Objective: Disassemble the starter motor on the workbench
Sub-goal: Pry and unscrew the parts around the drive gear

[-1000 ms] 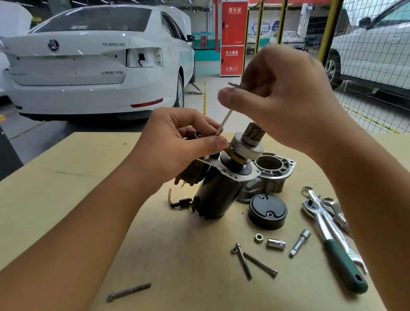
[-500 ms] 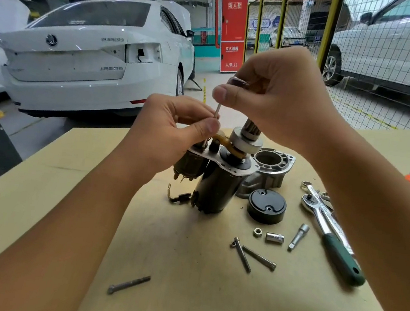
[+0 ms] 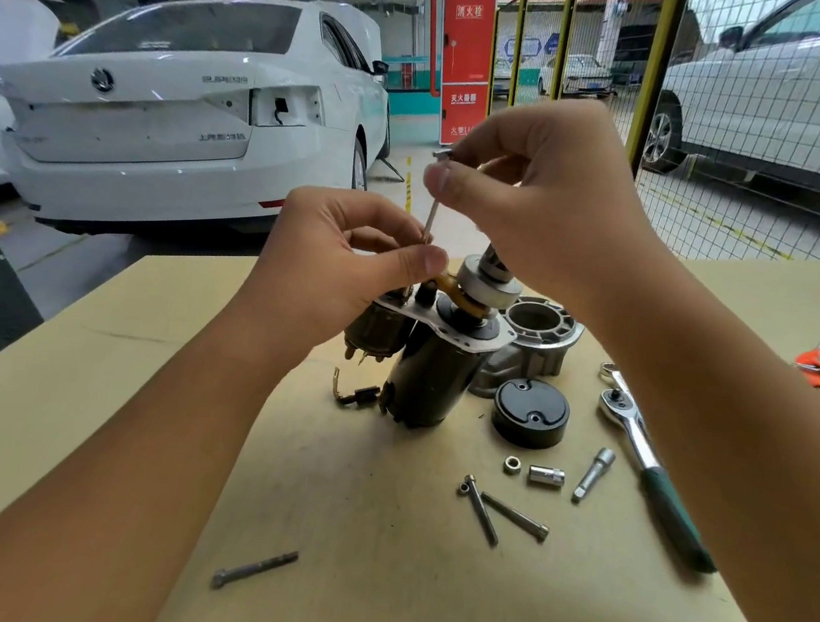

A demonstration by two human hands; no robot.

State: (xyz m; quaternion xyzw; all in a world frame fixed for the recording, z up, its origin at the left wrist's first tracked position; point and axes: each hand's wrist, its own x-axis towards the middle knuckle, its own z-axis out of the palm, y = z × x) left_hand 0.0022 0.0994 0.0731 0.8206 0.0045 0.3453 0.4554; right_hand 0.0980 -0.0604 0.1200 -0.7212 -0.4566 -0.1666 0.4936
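**Drawing a long bolt up out of the starter motor**

The right hand [image 3: 539, 208] pinches the head of a long bolt [image 3: 432, 212] between thumb and fingers, its grip clamped on the top end while the shank points down into the plate of the starter motor [image 3: 425, 359]. The left hand [image 3: 336, 265] curls round the smaller cylinder at the motor's side, thumb pressed near where the bolt enters, steadying the upright body.

The motor stands near the far edge of the table [image 3: 77, 399], about midway along it. Just beside it toward the right edge lie a grey housing [image 3: 539, 337] and a black cap [image 3: 531, 412]; nearer the front are a nut [image 3: 512, 464], a socket [image 3: 546, 476], an extension bar [image 3: 593, 474], two loose bolts [image 3: 501, 516] and a ratchet [image 3: 652, 464].

To do this step well, I judge the bolt should be lifted straight along its own axis, without tilting, while the left hand keeps the motor from tipping or rising with it. It could then join the loose bolts so nothing rolls off.
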